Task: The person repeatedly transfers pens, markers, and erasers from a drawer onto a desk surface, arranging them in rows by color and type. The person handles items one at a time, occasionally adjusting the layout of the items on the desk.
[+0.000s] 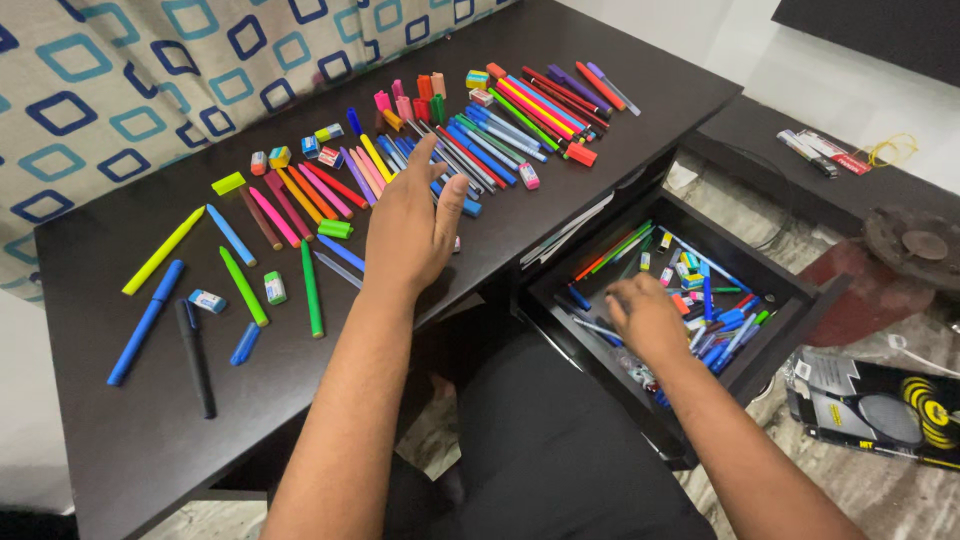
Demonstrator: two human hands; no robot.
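I am seated at a dark desk (150, 440), looking down at both my bare hands. My left hand (415, 225) hovers flat over the desktop with its fingers spread wide and holding nothing, above the near ends of a cluster of blue pens (455, 160). Rows of coloured pens and markers lie side by side across the desk: pink and orange ones (310, 190) to the left of my hand, red, yellow and green ones (545, 105) further right toward the back. Nearer the front-left edge, well apart from the rows, lie a yellow marker (163, 250), a long blue pen (146, 322), a black pen (195, 357) and two green pens (312, 288). Small erasers (275, 288) are scattered among them.

My right hand (648, 315) reaches down into an open drawer (790, 300) pulled out from the desk's right side. Its fingers curl downward among a loose heap of pens and erasers (715, 300); I cannot tell whether they grip anything. Behind the desk hangs a curtain (120, 80) patterned with blue squares.
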